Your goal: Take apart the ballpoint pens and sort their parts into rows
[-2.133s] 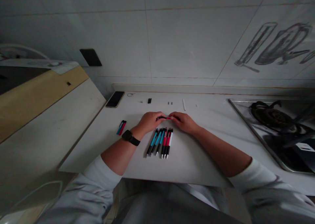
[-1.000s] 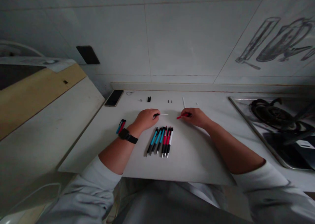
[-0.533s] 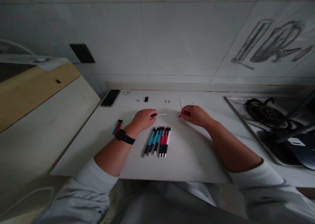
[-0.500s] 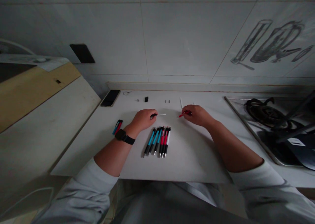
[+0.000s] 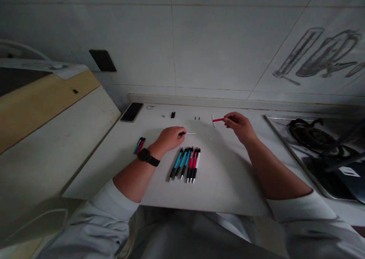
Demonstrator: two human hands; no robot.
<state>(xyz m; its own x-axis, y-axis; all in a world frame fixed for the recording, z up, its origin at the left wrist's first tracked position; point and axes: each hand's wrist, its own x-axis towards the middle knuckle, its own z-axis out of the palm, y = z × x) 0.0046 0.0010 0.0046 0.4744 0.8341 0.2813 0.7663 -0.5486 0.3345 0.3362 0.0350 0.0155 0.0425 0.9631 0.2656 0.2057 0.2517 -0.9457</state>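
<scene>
My left hand [image 5: 170, 138] rests on the worktop, closed around a black pen grip [image 5: 181, 134]. From it a thin white refill [image 5: 190, 133] points to the right. Farther right, my right hand [image 5: 239, 126] pinches a red pen barrel [image 5: 218, 119], whose free end points left. Beneath or beside that end lies a white stick [image 5: 213, 121], perhaps another refill. Blue, red and white pens [image 5: 185, 165] lie in a row between my forearms. Near my left wrist are loose blue and red barrels [image 5: 139, 146] with black clips.
Along the back of the white worktop [image 5: 222, 190] lie a phone [image 5: 131, 112], two black grips [image 5: 173, 115], tiny metal tips [image 5: 163, 116] and two small dark pieces [image 5: 197, 118], probably springs. A gas stove [image 5: 316, 137] bounds the right side.
My right hand has moved up and to the right with the red barrel, which now shows more of its length. My left hand keeps its hold; the view has shifted slightly.
</scene>
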